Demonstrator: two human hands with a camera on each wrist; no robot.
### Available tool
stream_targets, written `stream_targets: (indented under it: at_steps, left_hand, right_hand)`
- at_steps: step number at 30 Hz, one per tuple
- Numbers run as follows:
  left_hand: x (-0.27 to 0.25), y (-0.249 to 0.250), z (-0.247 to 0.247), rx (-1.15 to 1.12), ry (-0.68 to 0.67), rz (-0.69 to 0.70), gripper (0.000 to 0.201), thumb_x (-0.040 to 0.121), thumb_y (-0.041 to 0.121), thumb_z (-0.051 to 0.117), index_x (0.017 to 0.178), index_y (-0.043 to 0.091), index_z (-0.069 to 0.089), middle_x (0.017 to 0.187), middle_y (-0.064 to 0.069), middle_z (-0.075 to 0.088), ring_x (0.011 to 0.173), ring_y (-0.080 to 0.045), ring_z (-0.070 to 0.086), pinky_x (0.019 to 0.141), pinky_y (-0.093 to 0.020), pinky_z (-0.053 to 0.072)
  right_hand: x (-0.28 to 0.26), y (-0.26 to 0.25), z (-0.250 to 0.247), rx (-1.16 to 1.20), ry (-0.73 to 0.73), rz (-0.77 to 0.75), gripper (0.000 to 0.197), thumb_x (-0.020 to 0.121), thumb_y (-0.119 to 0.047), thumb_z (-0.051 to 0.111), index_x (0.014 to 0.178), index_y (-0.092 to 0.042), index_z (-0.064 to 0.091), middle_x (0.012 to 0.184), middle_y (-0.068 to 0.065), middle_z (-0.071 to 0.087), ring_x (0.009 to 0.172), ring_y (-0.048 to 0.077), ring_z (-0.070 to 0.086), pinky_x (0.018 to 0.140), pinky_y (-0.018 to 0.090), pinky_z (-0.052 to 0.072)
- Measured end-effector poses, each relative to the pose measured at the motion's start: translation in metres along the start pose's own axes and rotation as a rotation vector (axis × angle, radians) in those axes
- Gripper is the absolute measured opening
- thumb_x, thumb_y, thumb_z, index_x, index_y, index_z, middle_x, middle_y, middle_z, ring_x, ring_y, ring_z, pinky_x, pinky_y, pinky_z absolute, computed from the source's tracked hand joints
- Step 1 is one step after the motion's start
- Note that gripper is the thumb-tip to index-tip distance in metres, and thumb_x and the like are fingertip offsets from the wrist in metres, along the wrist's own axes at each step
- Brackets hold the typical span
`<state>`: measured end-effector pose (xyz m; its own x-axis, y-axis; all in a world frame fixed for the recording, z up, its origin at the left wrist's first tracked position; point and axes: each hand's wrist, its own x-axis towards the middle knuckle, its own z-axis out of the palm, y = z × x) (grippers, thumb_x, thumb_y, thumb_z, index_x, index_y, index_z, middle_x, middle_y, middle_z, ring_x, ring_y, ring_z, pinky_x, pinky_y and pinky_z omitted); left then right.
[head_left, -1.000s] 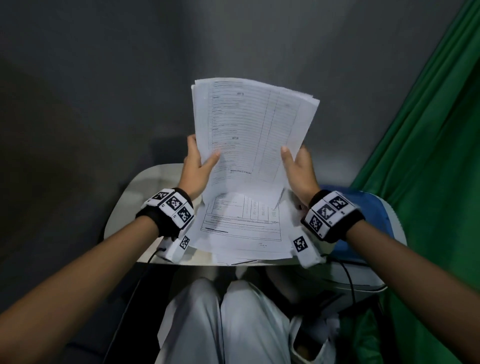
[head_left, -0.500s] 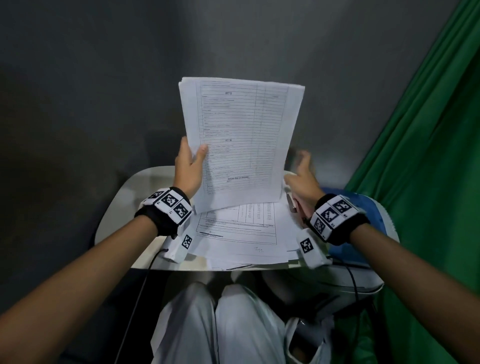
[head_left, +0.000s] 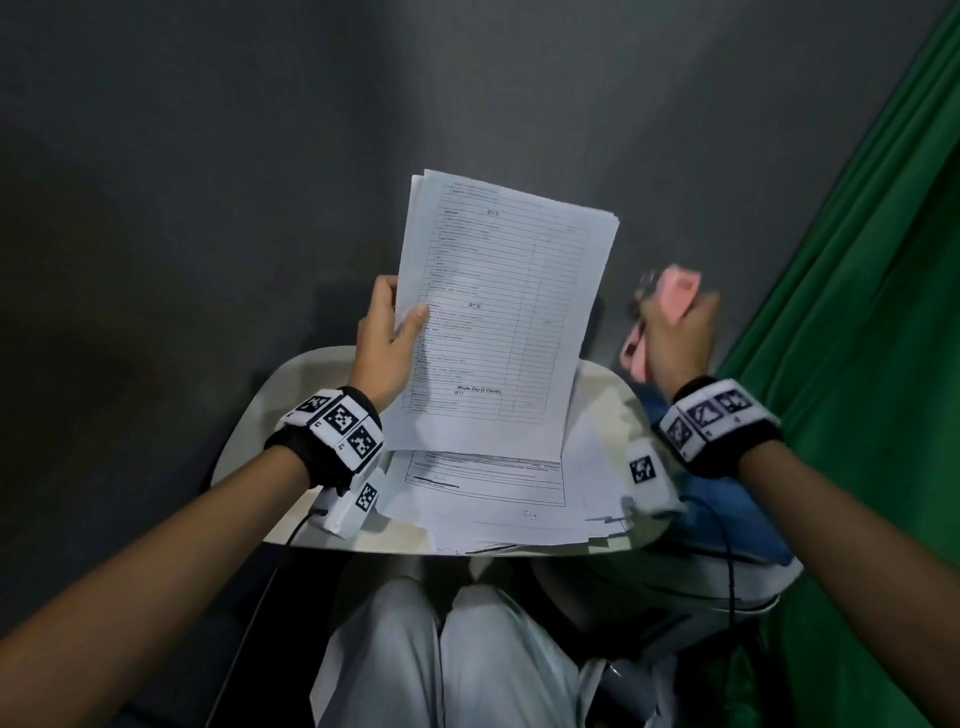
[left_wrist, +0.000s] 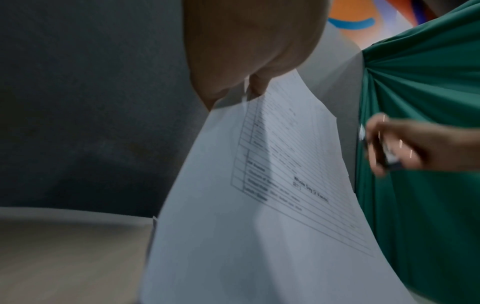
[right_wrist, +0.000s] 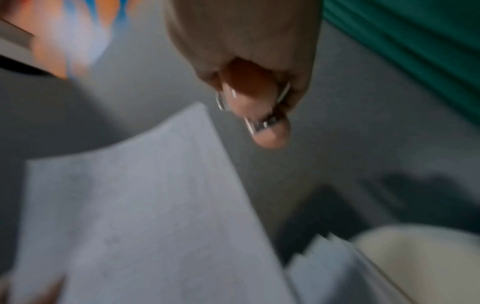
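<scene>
Now readying a sheaf for fastening, one hand per job.
Nearest, below both grips, loose sheets are lying on the table. Just above them the left hand is pinching the sheaf's left edge, thumb in front and fingers behind, holding it upright. Right of that pinch and apart from the paper, the right hand is curling round a pink fastener, stapler or clip, too blurred to tell. Probably the fastener is heading in; next it needs bringing to a squared corner.
</scene>
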<state>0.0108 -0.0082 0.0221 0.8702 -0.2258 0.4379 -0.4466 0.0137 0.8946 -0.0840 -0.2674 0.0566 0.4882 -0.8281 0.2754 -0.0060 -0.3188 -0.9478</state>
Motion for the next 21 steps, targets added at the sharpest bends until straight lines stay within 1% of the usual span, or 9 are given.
stream_targets:
  at_steps: [2, 5, 7, 8, 10, 12, 15, 18, 21]
  left_hand:
    - [-0.004, 0.004, 0.001, 0.002, -0.018, 0.008, 0.014, 0.098, 0.013, 0.049, 0.109, 0.012, 0.042, 0.109, 0.009, 0.06, 0.096, 0.01, 0.059, 0.081, -0.008, 0.05]
    - [-0.012, 0.011, 0.005, -0.012, -0.049, 0.018, 0.017, 0.097, 0.014, 0.05, 0.112, 0.011, 0.043, 0.11, 0.011, 0.061, 0.098, 0.012, 0.059, 0.083, -0.008, 0.049]
    - [-0.018, 0.015, 0.01, -0.034, -0.07, 0.024, 0.019, 0.097, 0.015, 0.05, 0.114, 0.01, 0.044, 0.11, 0.015, 0.061, 0.1, 0.011, 0.06, 0.085, -0.011, 0.049]
    - [-0.021, 0.018, 0.012, -0.038, -0.077, 0.031, 0.021, 0.097, 0.016, 0.051, 0.115, 0.01, 0.044, 0.11, 0.015, 0.061, 0.1, 0.01, 0.06, 0.086, -0.013, 0.05]
    - [-0.026, 0.02, 0.017, -0.046, -0.09, 0.043, 0.023, 0.096, 0.018, 0.052, 0.116, 0.009, 0.045, 0.108, 0.014, 0.062, 0.095, 0.008, 0.061, 0.083, -0.015, 0.05]
    - [-0.031, 0.022, 0.02, -0.049, -0.109, 0.061, 0.025, 0.097, 0.017, 0.052, 0.117, 0.005, 0.045, 0.102, 0.013, 0.063, 0.086, 0.009, 0.06, 0.076, -0.012, 0.048]
    - [-0.034, 0.025, 0.021, -0.031, -0.121, 0.087, 0.026, 0.097, 0.016, 0.05, 0.117, 0.001, 0.045, 0.097, 0.015, 0.062, 0.08, 0.012, 0.059, 0.07, -0.007, 0.044]
    - [-0.035, 0.028, 0.021, 0.007, -0.121, 0.105, 0.024, 0.098, 0.016, 0.049, 0.116, 0.002, 0.045, 0.094, 0.018, 0.061, 0.077, 0.014, 0.058, 0.067, -0.004, 0.043]
    - [-0.035, 0.027, 0.021, 0.021, -0.109, 0.102, 0.024, 0.098, 0.017, 0.049, 0.116, 0.003, 0.045, 0.092, 0.019, 0.061, 0.076, 0.014, 0.058, 0.066, -0.005, 0.044]
  right_hand:
    - [-0.001, -0.054, 0.004, 0.286, 0.047, -0.145, 0.029, 0.088, -0.019, 0.063, 0.102, -0.016, 0.038, 0.106, 0.011, 0.064, 0.083, 0.022, 0.065, 0.074, 0.039, 0.059]
    - [-0.004, -0.123, 0.019, 0.627, -0.014, -0.263, 0.028, 0.081, -0.029, 0.067, 0.096, -0.015, 0.048, 0.085, 0.008, 0.063, 0.067, 0.02, 0.061, 0.061, 0.035, 0.055]
    - [-0.013, -0.157, 0.034, 0.761, -0.033, -0.247, 0.03, 0.075, -0.035, 0.067, 0.089, -0.01, 0.057, 0.076, 0.009, 0.061, 0.063, 0.022, 0.06, 0.057, 0.035, 0.054]
    - [-0.019, -0.17, 0.04, 0.84, -0.038, -0.217, 0.028, 0.076, -0.032, 0.065, 0.085, -0.007, 0.058, 0.073, 0.012, 0.06, 0.06, 0.023, 0.06, 0.055, 0.035, 0.054]
    - [-0.029, -0.183, 0.056, 0.951, -0.027, -0.148, 0.021, 0.086, -0.021, 0.063, 0.086, -0.001, 0.057, 0.07, 0.015, 0.058, 0.055, 0.026, 0.058, 0.051, 0.035, 0.052]
    - [-0.036, -0.187, 0.069, 0.97, -0.035, -0.108, 0.018, 0.09, -0.016, 0.061, 0.091, 0.001, 0.057, 0.071, 0.017, 0.057, 0.056, 0.027, 0.058, 0.051, 0.036, 0.052]
    - [-0.044, -0.183, 0.081, 0.919, -0.076, -0.064, 0.014, 0.09, -0.016, 0.062, 0.086, -0.003, 0.059, 0.071, 0.011, 0.057, 0.063, 0.025, 0.057, 0.056, 0.037, 0.052]
    - [-0.051, -0.178, 0.087, 0.827, -0.118, -0.069, 0.015, 0.09, -0.016, 0.062, 0.084, -0.002, 0.06, 0.069, 0.008, 0.055, 0.062, 0.021, 0.054, 0.054, 0.031, 0.05]
    - [-0.056, -0.175, 0.091, 0.772, -0.124, -0.122, 0.023, 0.079, -0.027, 0.065, 0.07, -0.007, 0.059, 0.065, 0.007, 0.055, 0.06, 0.019, 0.054, 0.054, 0.03, 0.05]
